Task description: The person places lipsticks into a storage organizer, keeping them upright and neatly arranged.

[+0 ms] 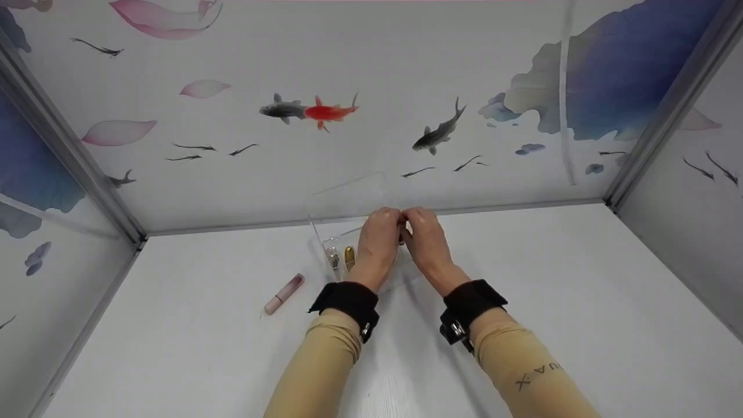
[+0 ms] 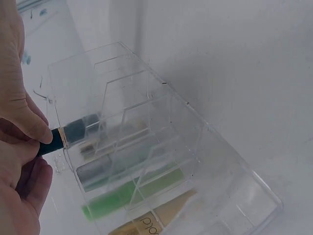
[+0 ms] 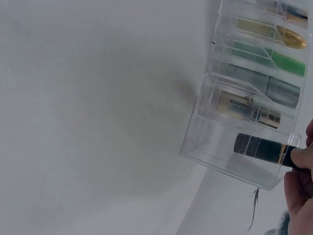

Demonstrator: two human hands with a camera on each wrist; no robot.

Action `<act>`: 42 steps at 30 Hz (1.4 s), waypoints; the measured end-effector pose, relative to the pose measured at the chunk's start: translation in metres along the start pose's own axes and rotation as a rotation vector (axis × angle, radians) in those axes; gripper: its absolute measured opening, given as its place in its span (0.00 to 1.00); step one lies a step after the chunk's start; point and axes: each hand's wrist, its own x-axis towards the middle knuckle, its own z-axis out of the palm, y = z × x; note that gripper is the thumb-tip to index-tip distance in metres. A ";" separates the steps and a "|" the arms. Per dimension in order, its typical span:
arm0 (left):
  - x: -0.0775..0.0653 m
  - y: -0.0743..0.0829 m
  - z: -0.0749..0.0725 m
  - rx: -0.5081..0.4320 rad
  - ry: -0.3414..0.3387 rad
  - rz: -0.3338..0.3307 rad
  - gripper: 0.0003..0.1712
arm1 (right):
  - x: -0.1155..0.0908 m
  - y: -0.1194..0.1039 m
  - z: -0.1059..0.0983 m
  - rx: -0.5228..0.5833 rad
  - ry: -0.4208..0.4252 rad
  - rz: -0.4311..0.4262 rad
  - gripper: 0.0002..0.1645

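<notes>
A dark green lipstick tube (image 3: 259, 148) with a gold band lies partly inside the end compartment of a clear divided box (image 2: 234, 164). My right hand (image 1: 428, 241) pinches its capped end between thumb and fingers. Against the same end is the thumb of my left hand (image 1: 378, 241), with its fingers curled just below. Both hands meet over the box in the head view and hide much of it. Other compartments hold a gold tube (image 1: 349, 255), a green tube (image 3: 287, 63), a grey tube (image 3: 281, 90) and a tube with a barcode label (image 3: 239, 105).
The box's transparent lid (image 1: 348, 200) stands raised at the back. A pink lip gloss tube (image 1: 284, 294) lies on the white table (image 1: 191, 325), left of the box. Printed panels (image 1: 371, 58) enclose the back and both sides.
</notes>
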 end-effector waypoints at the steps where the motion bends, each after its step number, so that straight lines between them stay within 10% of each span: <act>1: 0.000 -0.001 0.001 0.013 0.012 0.009 0.06 | 0.000 0.000 0.001 -0.012 0.007 -0.005 0.06; 42: -0.008 -0.001 0.006 0.189 -0.115 0.003 0.10 | -0.009 0.010 0.008 -0.201 -0.027 -0.139 0.08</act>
